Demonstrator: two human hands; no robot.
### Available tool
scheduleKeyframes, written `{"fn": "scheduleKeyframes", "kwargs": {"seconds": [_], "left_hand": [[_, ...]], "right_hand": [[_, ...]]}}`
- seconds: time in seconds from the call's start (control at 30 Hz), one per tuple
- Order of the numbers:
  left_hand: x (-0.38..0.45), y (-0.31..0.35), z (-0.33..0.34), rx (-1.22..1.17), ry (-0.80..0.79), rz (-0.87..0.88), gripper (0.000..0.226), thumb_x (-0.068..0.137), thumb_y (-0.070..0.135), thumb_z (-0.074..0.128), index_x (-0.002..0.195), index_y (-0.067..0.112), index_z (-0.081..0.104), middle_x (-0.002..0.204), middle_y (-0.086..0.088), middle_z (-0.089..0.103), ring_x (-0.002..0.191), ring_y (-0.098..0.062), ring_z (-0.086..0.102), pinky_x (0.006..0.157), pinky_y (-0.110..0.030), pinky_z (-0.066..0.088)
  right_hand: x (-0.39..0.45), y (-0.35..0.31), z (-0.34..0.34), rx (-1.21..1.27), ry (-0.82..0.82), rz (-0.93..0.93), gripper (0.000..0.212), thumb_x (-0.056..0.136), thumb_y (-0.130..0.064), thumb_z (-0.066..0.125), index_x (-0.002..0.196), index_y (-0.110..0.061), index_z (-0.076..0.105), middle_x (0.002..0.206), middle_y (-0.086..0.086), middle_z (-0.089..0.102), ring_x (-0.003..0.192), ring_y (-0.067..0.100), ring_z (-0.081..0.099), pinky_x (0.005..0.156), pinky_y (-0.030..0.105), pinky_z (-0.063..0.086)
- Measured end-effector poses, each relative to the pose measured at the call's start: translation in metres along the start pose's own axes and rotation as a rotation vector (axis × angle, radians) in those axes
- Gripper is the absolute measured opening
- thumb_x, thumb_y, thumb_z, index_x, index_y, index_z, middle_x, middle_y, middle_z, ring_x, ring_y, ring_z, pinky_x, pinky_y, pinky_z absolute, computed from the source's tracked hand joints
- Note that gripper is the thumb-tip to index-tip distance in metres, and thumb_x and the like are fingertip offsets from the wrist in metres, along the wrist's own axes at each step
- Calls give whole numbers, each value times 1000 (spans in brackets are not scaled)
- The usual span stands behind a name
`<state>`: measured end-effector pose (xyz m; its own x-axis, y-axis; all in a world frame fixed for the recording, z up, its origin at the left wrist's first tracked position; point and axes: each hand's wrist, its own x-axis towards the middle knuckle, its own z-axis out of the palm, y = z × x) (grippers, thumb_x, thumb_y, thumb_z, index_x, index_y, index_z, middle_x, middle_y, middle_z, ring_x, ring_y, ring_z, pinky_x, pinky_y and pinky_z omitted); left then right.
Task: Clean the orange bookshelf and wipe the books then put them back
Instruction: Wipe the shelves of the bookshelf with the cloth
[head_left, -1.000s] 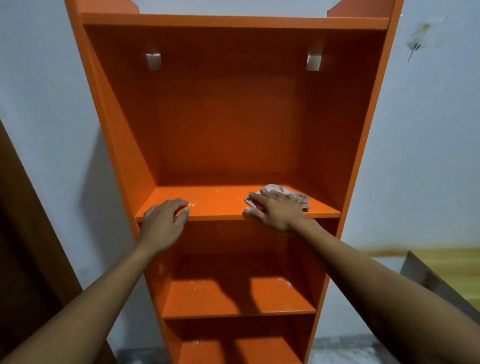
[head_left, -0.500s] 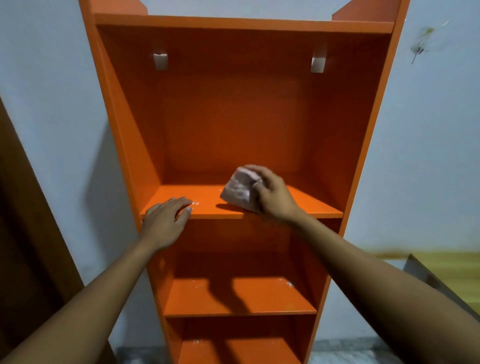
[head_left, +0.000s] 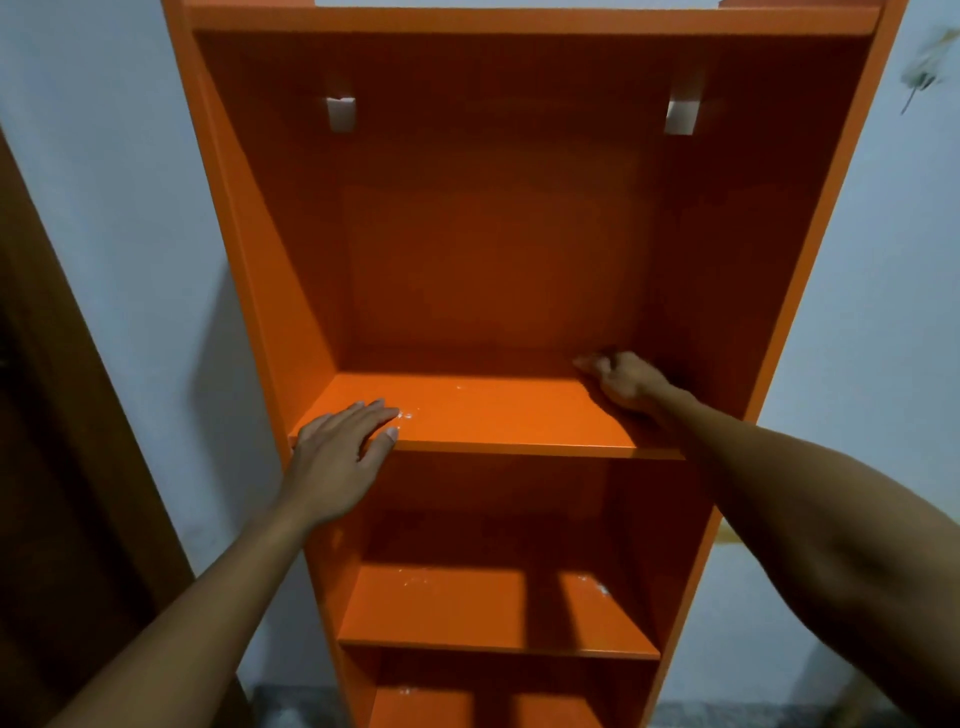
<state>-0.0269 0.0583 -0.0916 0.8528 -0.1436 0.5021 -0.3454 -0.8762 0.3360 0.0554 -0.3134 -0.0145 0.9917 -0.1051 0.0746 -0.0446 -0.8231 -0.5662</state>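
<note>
Wiping looks partway: right hand (head_left: 626, 382), fingers curled on something blurred at the orange bookshelf (head_left: 483, 415) back corner, white specks beside left hand's (head_left: 340, 447) flat fingers; no books visible.

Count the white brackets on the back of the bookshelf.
2. One bracket is at the upper left of the back panel, the other bracket at the upper right. None seems hidden.

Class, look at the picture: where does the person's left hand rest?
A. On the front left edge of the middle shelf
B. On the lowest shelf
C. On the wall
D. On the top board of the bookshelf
A: the left hand lies flat, fingers straight, on the middle shelf at its front left edge.
</note>
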Motion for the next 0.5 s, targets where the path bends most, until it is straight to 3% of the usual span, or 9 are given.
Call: {"fn": "scheduleKeyframes", "kwargs": {"seconds": [0.07, 0.17, 0.27, 0.37, 0.5], "left_hand": [[1, 0, 0, 3, 7, -8, 64, 90, 67, 21, 137, 38, 53, 149, 11, 48, 143, -11, 36, 115, -40, 23], [2, 0, 2, 22, 11, -7, 62, 91, 66, 21, 138, 40, 52, 150, 13, 47, 144, -9, 35, 115, -39, 21], [2, -1, 3, 14, 6, -16, 63, 91, 66, 21, 139, 40, 51, 151, 14, 45, 144, -8, 33, 114, -37, 17], [2, 0, -3, -32, -22, 2, 61, 91, 66, 24, 138, 39, 52, 151, 13, 45, 144, -8, 35, 117, -40, 20], [-5, 2, -19, -296, 102, -74, 38, 102, 44, 44, 133, 28, 61, 140, 7, 58, 126, -9, 53, 102, -31, 40]], "right_hand": [[12, -3, 12, -82, -59, 106, 72, 97, -66, 25, 140, -14, 49, 139, 14, 54, 122, 34, 53, 102, 45, 43], [10, -22, 20, -227, -110, 148, 91, 89, -78, 12, 151, -15, 34, 153, 18, 37, 135, 41, 40, 112, 56, 31], [-9, -50, 31, -396, -113, 42, 82, 91, -78, 9, 154, -29, 25, 162, 14, 22, 146, 42, 20, 116, 59, 13], [-28, -77, 55, -391, -189, -178, 73, 90, -78, 11, 152, -42, 26, 164, 7, 18, 148, 42, 14, 116, 60, 8], [-59, -103, 85, -437, -258, -405, 67, 91, -77, 18, 151, -47, 22, 166, 0, 11, 147, 39, 12, 115, 59, 8]]}}
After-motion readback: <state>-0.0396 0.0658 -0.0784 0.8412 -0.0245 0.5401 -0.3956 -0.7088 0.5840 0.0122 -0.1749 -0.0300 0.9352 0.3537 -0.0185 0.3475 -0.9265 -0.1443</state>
